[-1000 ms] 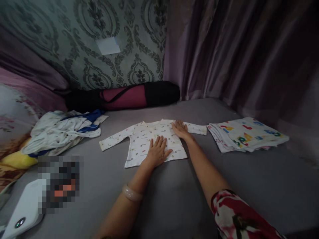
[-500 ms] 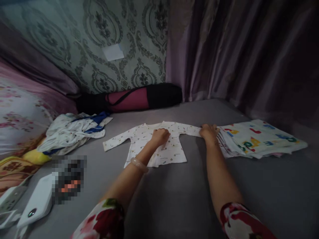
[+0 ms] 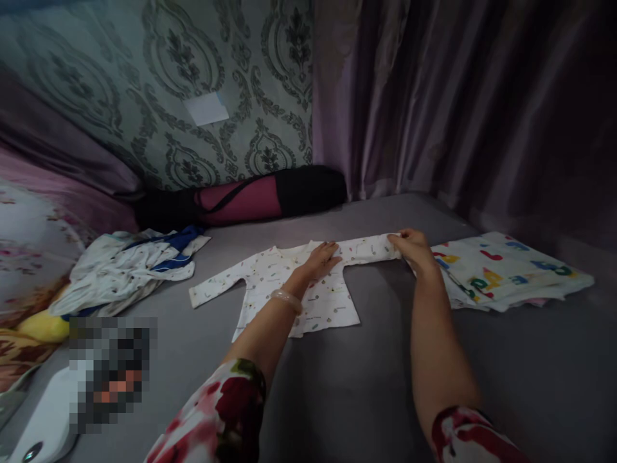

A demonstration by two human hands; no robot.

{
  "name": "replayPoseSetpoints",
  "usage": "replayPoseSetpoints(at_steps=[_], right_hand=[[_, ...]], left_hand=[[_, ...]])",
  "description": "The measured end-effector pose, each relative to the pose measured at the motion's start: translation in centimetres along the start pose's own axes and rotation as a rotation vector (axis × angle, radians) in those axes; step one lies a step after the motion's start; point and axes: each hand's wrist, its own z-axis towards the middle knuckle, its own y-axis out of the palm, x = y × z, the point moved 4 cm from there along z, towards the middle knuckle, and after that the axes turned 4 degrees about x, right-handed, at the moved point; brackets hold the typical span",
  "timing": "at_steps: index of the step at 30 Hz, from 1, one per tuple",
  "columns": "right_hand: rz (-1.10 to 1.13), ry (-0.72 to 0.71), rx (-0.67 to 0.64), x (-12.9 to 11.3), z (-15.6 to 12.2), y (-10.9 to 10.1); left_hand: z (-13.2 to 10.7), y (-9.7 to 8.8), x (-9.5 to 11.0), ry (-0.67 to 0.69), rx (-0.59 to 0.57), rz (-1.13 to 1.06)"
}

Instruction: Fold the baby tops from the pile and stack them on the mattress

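A small white long-sleeved shirt [image 3: 270, 276] with a scattered print lies spread on the grey bed sheet [image 3: 347, 379], both sleeves stretched out sideways. My left hand [image 3: 322, 262] rests on the shirt's upper chest by the right shoulder, fingers extended and flat. At the end of the right sleeve, my right hand [image 3: 412, 249] pinches the cuff between thumb and fingers. Just beyond that hand sits a stack of folded clothes [image 3: 511, 267], its top piece white with colourful shapes. My forearm covers part of the shirt's lower left front.
A rumpled pile of clothes [image 3: 130, 267] lies at the left, near a yellow item [image 3: 43, 326]. A white power bank [image 3: 53, 411] is at the lower left, next to a pixelated patch. Along the wall lies a black and maroon long bag [image 3: 245, 198]; curtains [image 3: 409, 96] hang at the right.
My left hand has opened from a closed shape and moved right toward the shoulder. My right hand has shifted slightly right and up, with the sleeve now straighter. The view has turned a little.
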Motion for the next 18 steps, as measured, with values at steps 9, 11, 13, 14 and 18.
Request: replayPoseSetpoints(at_steps=[9, 11, 13, 14, 18], right_hand=[[0.656, 0.251, 0.086, -1.3, -0.4, 2.9], [0.716, 0.292, 0.085, -2.0, -0.7, 3.4], [0.757, 0.297, 0.074, -3.1, -1.2, 4.1], [0.78, 0.288, 0.055, -3.7, -1.5, 4.5], [0.855, 0.22, -0.048, -6.3, -3.4, 6.9]], left_hand=[[1.0, -0.3, -0.5, -0.044, -0.211, -0.001], [1.5, -0.7, -0.4, -0.048, -0.262, 0.019], [2.0, -1.2, -0.4, -0.062, -0.288, 0.031], [2.2, -1.4, -0.4, -0.068, -0.298, 0.032], [2.8, -1.8, -0.3, -0.075, -0.336, 0.028]])
